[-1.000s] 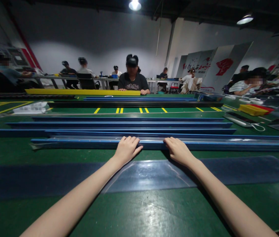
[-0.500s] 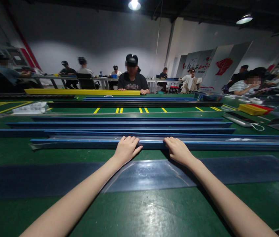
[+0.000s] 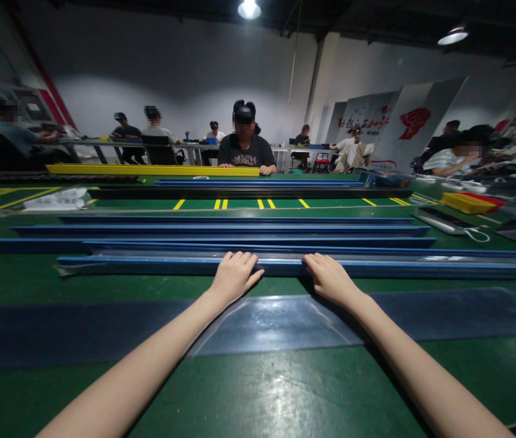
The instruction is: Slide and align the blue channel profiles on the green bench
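My left hand (image 3: 235, 272) is curled over the near wall of a long blue channel strip (image 3: 148, 263), its fingers on the top edge and the thumb stretched along the front. A short way to the right, my right hand (image 3: 326, 274) grips the same wall, fingers bent over the edge; its thumb is hidden. Something clear and shiny lies inside the channel, with a loose end showing at the left tip. Closer to me, a long flat transparent sheet (image 3: 276, 325) lies beneath my forearms.
More blue channels (image 3: 103, 231) lie parallel behind. Farther back are a black strip (image 3: 249, 193) and a yellow strip (image 3: 148, 170), with a person (image 3: 246, 149) seated opposite. To the right are a phone on a white device (image 3: 443, 220) and a yellow tray (image 3: 465, 202).
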